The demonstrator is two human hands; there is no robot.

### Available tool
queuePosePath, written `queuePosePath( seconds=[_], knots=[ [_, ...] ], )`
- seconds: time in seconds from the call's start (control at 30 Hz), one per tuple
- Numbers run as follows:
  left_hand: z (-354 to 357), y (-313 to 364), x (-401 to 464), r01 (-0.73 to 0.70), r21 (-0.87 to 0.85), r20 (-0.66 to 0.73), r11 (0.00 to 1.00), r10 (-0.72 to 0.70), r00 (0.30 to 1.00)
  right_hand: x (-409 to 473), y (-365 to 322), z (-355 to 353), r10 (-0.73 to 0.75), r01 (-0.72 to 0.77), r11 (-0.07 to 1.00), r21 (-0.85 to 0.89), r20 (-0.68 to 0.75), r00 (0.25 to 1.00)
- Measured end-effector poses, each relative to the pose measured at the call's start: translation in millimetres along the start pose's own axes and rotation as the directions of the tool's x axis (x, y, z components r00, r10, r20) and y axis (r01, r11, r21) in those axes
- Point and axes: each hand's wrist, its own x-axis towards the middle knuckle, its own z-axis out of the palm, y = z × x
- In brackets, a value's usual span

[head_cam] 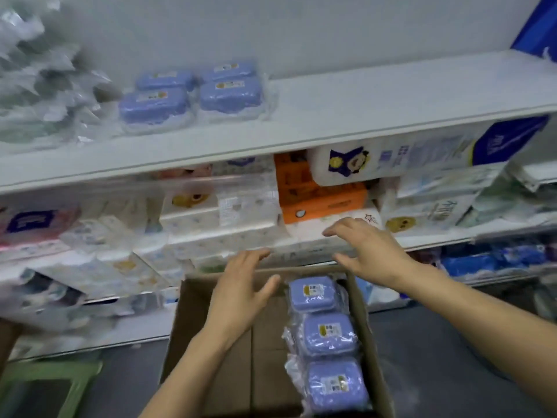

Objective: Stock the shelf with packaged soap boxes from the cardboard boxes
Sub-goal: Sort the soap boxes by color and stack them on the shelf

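Fingers spread; soap boxes' labels unreadable.

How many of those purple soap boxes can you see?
7. Four sit on the top shelf. Three lie in the cardboard box. More may be hidden underneath.

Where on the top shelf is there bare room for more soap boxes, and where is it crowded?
The top shelf is bare right of the four blue soap boxes, up to the blue pack at the far right. Left of them, clear bagged goods crowd it. The shelf below is packed with tissue packs.
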Motion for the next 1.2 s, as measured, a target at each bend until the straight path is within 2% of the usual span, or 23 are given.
queuePosePath(
  seconds=[0.17, 0.33, 0.47, 0.67, 0.8, 0.93, 1.07, 1.2],
  knots=[
    [69.9, -25.9, -41.8, 0.226, -0.036, 0.225, 0.973, -0.213, 0.951, -30.2, 36.0, 84.5, 0.124, -0.127, 0.992, -0.013, 0.332, 0.935],
    [118.3, -51.5, -57.0, 0.382, -0.057, 0.368, 0.923, -0.336, 0.867, -16.8, 46.0, 144.2, 0.186, -0.18, 0.982, -0.054, 0.433, 0.882],
    [151.3, -63.8, -55.6, 0.44, -0.095, 0.41, 0.893, -0.368, 0.835, 7.9, 47.3, 183.9, 0.168, -0.124, 0.984, -0.126, 0.443, 0.881],
    [191.3, -61.5, -48.2, 0.338, -0.024, 0.407, 0.941, -0.3, 0.863, 27.0, 45.6, 224.3, 0.165, -0.032, 0.954, -0.297, 0.437, 0.884],
    [218.1, -52.0, -41.7, 0.102, 0.047, 0.491, 0.994, -0.112, 0.864, 32.7, 48.5, 228.1, 0.131, 0.018, 0.938, -0.347, 0.401, 0.906],
    [235.6, -49.2, -32.3, -0.057, 0.232, 0.538, 0.971, -0.079, 0.839, 29.4, 54.5, 219.7, 0.109, 0.015, 0.945, -0.328, 0.357, 0.928],
    [231.5, -50.0, -30.6, -0.054, 0.254, 0.553, 0.966, -0.099, 0.827, 14.4, 56.5, 194.5, 0.153, -0.069, 0.957, -0.282, 0.289, 0.945],
    [188.5, -60.9, -45.3, 0.057, 0.186, 0.502, 0.981, -0.145, 0.853, -3.2, 60.8, 155.0, 0.219, -0.181, 0.968, -0.174, 0.238, 0.946]
  ],
)
